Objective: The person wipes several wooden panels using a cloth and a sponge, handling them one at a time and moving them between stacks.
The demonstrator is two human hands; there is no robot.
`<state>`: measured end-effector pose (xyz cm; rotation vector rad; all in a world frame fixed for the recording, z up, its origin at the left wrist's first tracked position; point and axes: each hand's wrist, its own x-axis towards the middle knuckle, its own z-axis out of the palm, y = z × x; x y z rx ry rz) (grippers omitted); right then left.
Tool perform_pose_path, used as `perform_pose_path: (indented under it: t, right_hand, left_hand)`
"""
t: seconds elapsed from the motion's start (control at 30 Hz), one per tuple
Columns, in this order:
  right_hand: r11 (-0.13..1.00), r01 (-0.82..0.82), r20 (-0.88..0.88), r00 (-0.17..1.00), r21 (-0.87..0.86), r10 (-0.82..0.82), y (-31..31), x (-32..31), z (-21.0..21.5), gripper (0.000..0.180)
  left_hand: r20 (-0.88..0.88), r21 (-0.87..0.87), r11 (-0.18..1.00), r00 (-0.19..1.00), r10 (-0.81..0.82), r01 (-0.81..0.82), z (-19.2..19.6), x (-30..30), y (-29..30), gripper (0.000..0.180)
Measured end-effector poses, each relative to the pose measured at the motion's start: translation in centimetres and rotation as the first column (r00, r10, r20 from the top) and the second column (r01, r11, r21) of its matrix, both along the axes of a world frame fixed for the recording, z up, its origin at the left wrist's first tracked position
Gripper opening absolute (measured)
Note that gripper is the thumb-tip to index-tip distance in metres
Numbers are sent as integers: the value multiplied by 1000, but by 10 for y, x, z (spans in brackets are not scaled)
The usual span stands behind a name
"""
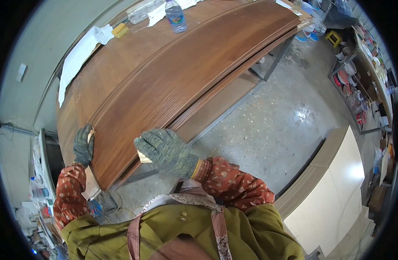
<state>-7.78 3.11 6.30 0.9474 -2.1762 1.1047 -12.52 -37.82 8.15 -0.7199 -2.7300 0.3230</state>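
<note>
A long, brown-stained wooden panel (pixel 173 73) with moulded edges lies across the workbench. My left hand (pixel 83 146), in a grey-green knit glove, rests at the panel's near left end. Its fingers are curled, and a small tan piece (pixel 91 134) shows beside the thumb; how firmly it is gripped is hidden. Over the panel's near right edge is my right hand (pixel 168 149), in a matching glove, closed around a pale tan block (pixel 144 157). Only the block's end shows below the fingers. A second brown panel edge (pixel 199 106) lies under the upper one.
On the bench's far side are a water bottle (pixel 176 17), a yellow sponge-like block (pixel 120 30) and white paper (pixel 79 54). Stacked boards (pixel 327 186) stand at the right on the concrete floor (pixel 268 125). A cluttered shelf (pixel 359 82) lines the far right.
</note>
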Motion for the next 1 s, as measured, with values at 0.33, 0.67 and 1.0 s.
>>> perform_pose_path:
  t: [0.33, 0.67, 1.0]
  right_hand:
    - [694, 719, 65, 694, -22, -717, 254, -161, 11, 46]
    - [998, 12, 6, 1000, 64, -13, 133, -91, 15, 37]
    - [734, 672, -33, 739, 94, -673, 380, -242, 15, 50]
  left_hand:
    - [-52, -78, 997, 999, -15, 11, 1, -2, -2, 31]
    - [-90, 55, 995, 992, 87, -82, 8, -132, 250, 30]
    - [63, 193, 981, 997, -36, 23, 20, -250, 435, 30]
